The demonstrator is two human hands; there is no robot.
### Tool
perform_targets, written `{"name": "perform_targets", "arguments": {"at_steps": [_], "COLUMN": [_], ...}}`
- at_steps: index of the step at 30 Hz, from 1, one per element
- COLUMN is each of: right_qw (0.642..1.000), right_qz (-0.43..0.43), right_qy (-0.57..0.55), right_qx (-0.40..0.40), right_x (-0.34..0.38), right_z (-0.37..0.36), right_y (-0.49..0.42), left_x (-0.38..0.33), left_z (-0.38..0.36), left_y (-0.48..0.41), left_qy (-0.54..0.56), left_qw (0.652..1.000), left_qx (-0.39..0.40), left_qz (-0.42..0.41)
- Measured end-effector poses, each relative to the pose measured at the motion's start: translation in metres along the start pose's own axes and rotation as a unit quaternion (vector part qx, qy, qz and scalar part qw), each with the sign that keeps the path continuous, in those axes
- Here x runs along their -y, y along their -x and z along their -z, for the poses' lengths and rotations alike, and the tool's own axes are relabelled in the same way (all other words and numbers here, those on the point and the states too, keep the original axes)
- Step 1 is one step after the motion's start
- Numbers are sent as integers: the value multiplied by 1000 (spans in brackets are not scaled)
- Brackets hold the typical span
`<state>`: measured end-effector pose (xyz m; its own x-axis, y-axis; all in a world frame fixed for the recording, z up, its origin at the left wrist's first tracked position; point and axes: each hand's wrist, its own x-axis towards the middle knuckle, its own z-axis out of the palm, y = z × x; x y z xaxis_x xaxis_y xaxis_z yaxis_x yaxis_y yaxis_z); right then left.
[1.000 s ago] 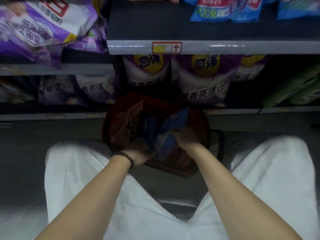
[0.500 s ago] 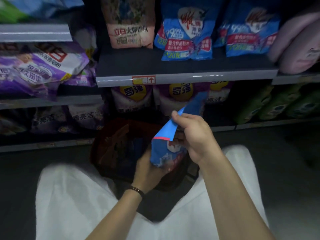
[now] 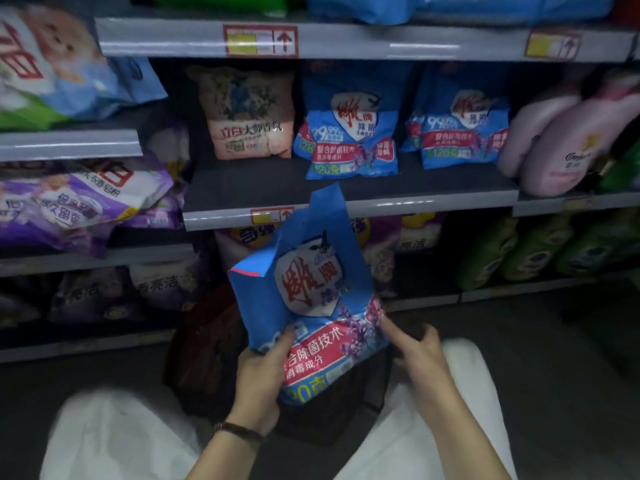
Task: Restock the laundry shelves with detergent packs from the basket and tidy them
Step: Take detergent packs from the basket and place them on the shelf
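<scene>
A blue detergent pack (image 3: 311, 306) with a white badge and red lettering is held upright in front of me, its front facing me. My left hand (image 3: 259, 379) grips its lower left side, thumb on the front. My right hand (image 3: 415, 344) touches the pack's lower right corner with its fingertips. Below the pack sits the dark red basket (image 3: 204, 351) on the floor between my knees. On the middle shelf (image 3: 346, 202) stand two matching blue packs (image 3: 349, 133) (image 3: 460, 129).
A pink-beige pack (image 3: 249, 116) stands left of the blue ones, with bare shelf in front of them. Pink bottles (image 3: 561, 140) lie at right, purple packs (image 3: 79, 199) at left, green bottles (image 3: 540, 247) lower right. More purple packs fill the bottom shelf.
The blue pack has come out of the basket and up in front of the shelves. My right hand let go of its top flap and dropped to its lower right corner. My view tilted upward.
</scene>
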<state>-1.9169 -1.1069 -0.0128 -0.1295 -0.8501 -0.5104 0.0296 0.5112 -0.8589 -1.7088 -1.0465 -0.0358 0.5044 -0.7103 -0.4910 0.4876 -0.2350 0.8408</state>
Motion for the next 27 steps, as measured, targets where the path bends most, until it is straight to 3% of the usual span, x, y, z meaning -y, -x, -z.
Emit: {"name": "perform_targets", "arguments": {"at_steps": [3,6,11,15,24,27], "right_qw": [972,949,943,924,923,916], "right_qz": [-81,-51,-53,-100,-91,-73], "right_qy": [-181,-244,-314,-362,-373,-394], "right_qx": [128,194,97,70,14,30], "right_x": [10,18,27,45,73,90], "right_z": [1,0,2,11,38,45], "right_y": [10,18,10,2,-34,-53], "left_x": [-18,-34,-51,-31,-26,-41], "left_z": [-19,-36,-67,-80,-137,-169], "left_y": [8,12,12,8,-12,-21], "left_qy": [25,15,-29,-118,-150,-150], "left_qw": [997,993,980,971,953,939], "left_qx": [70,112,194,191,242,266], "left_qz": [29,31,17,-84,-107,-157]}}
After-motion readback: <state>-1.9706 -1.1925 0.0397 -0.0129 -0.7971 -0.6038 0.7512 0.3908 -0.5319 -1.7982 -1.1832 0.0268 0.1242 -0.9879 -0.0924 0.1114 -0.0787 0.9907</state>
